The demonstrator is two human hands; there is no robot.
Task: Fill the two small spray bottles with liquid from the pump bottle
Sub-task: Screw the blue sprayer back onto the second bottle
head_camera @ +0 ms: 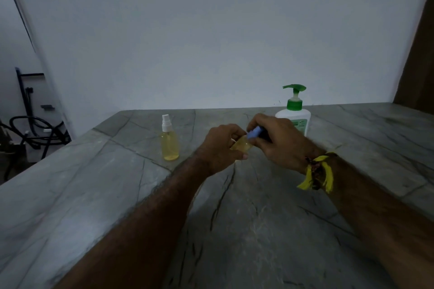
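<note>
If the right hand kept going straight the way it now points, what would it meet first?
Probably the left hand: the right hand points leftward, gripping the blue cap of the small bottle that the left hand holds. Depth is unclear.

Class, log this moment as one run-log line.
left hand: holds small bottle | right hand: on blue cap | white-capped spray bottle: standing, yellow liquid | pump bottle: behind

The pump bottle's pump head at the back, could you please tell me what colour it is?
Green, on a white pump bottle; the pump head shows clearly in the head view.
</note>
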